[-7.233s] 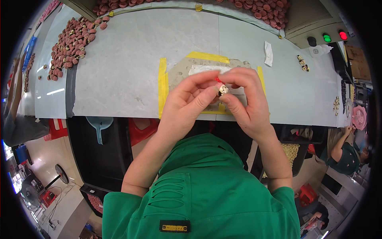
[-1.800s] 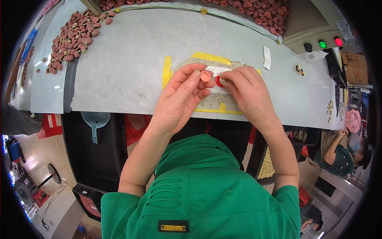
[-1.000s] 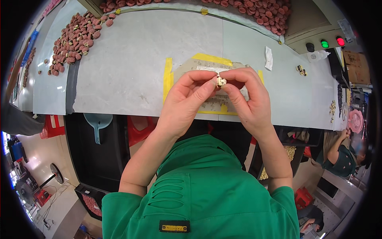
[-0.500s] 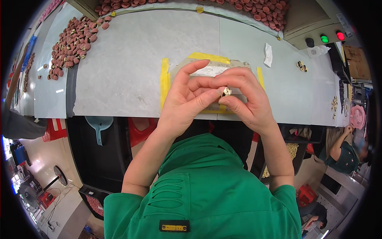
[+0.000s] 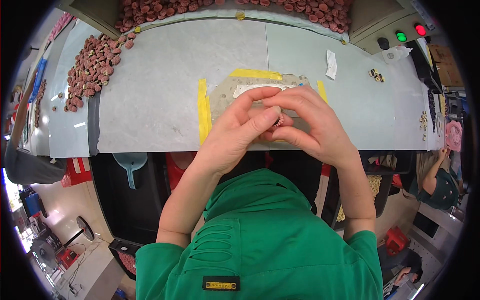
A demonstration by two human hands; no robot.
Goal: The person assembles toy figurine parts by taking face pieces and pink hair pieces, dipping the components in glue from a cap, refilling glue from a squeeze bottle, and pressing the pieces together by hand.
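Observation:
Both hands meet over the taped patch of the table, around a small round bumpy piece (image 5: 279,121), pink with a dark side. My left hand (image 5: 240,122) pinches it, the thumb pressed on its dark side and the fingers curled behind. My right hand (image 5: 317,122) closes in from the other side, thumb below the piece and fingers arched over it. Fingers cover much of the piece, and where the right fingertips touch it is partly hidden. Under the hands lies a worn plate (image 5: 220,102) edged with yellow tape (image 5: 202,107).
Similar pink pieces (image 5: 92,67) lie heaped at the left, with more (image 5: 165,7) along the back. A white paper strip (image 5: 331,65) and a few dark-and-cream pieces (image 5: 376,75) lie right. A black bin (image 5: 127,205) with a blue dustpan (image 5: 131,165) sits below the table's left edge.
The piece has turned between my fingers: its pale, cream-coloured face showed before, its pink bumpy side and dark part show now. The whole view has shifted slightly.

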